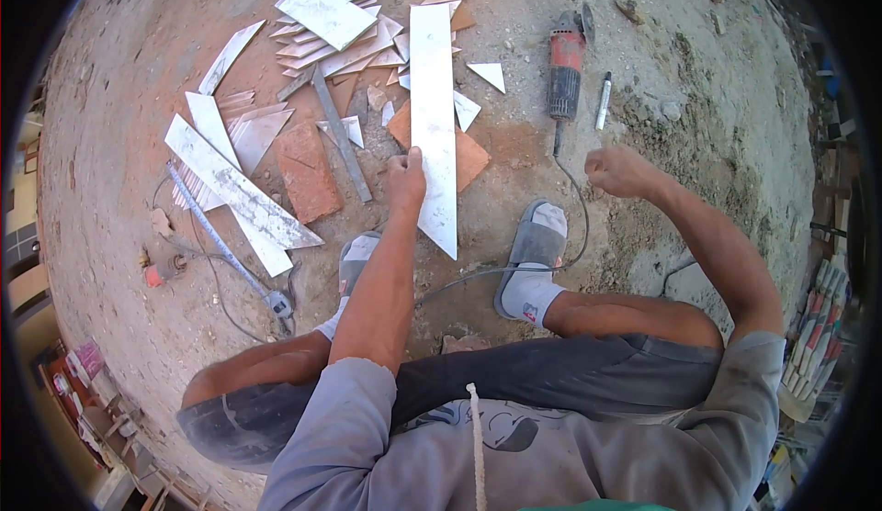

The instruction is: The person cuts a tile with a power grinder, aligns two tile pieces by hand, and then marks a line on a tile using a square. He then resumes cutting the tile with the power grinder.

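My left hand (406,180) is closed on the left edge of a long white tile strip (432,116), whose near end is cut to a slanted point. Under the strip a reddish square tile piece (471,157) partly shows. My right hand (625,171) hangs over the ground with its fingers curled in, and nothing shows in it. Just beyond that hand lie a white marker (604,101) and a red and black angle grinder (566,66), its disc pointing away from me.
Cut tile pieces (326,20) are heaped at the far side. A red brick (308,171), a grey metal bar (340,134) and crossed tile strips (234,180) lie to the left, near a tape measure (278,304). The grinder's cable (583,208) runs past my sandal (536,245).
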Demonstrator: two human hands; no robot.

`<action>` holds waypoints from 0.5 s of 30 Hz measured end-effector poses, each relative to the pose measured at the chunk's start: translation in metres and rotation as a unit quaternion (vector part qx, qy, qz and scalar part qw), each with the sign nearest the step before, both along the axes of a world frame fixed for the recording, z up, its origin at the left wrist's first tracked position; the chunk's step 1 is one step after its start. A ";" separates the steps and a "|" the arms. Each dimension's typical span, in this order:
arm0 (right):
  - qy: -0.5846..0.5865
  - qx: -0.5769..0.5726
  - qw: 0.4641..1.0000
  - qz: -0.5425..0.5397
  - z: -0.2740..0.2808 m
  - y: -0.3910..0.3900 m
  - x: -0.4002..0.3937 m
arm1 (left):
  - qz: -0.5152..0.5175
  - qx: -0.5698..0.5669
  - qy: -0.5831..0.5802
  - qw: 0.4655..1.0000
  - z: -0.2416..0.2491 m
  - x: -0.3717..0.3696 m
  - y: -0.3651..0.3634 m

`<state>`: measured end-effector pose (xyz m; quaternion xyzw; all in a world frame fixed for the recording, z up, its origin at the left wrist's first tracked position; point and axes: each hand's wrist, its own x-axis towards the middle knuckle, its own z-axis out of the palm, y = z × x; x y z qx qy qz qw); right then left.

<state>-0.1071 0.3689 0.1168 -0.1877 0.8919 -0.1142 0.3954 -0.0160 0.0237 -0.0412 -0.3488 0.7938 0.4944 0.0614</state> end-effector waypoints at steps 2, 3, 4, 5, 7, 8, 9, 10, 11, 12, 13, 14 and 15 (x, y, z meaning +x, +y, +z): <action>0.010 0.022 0.999 -0.022 -0.025 0.008 -0.021 | 0.009 0.036 0.015 0.999 -0.008 0.001 -0.003; 0.083 0.010 0.995 -0.057 -0.041 0.006 -0.032 | 0.029 0.063 0.026 0.997 -0.012 0.001 -0.004; 0.153 -0.006 0.984 -0.088 -0.053 0.000 -0.042 | 0.054 0.086 0.042 0.994 -0.014 0.002 -0.005; 0.148 -0.007 0.986 -0.081 -0.055 -0.010 -0.052 | 0.061 0.085 0.038 0.994 -0.016 0.004 -0.007; 0.179 0.041 0.956 -0.230 -0.060 -0.031 -0.072 | 0.079 0.076 0.040 0.993 -0.017 0.003 -0.016; 0.175 0.037 0.957 -0.227 -0.071 -0.036 -0.083 | 0.083 0.071 0.037 0.993 -0.005 -0.001 -0.019; 0.208 0.027 0.934 -0.291 -0.082 -0.037 -0.094 | 0.109 0.117 0.041 0.986 0.006 -0.002 -0.021; 0.238 0.020 0.905 -0.351 -0.093 -0.038 -0.101 | 0.137 0.164 0.043 0.976 0.016 -0.001 -0.023; 0.230 0.020 0.910 -0.344 -0.096 -0.042 -0.105 | 0.146 0.162 0.037 0.975 0.016 0.001 -0.026; 0.264 0.027 0.896 -0.356 -0.098 -0.046 -0.109 | 0.144 0.156 0.048 0.976 0.016 0.001 -0.031; 0.297 0.033 0.881 -0.368 -0.102 -0.050 -0.115 | 0.142 0.150 0.059 0.977 0.016 0.001 -0.035; 0.317 0.034 0.871 -0.373 -0.117 -0.050 -0.124 | 0.141 0.136 0.055 0.979 0.016 0.002 -0.038; 0.311 0.033 0.877 -0.364 -0.128 -0.043 -0.129 | 0.152 0.134 0.050 0.978 0.016 0.004 -0.039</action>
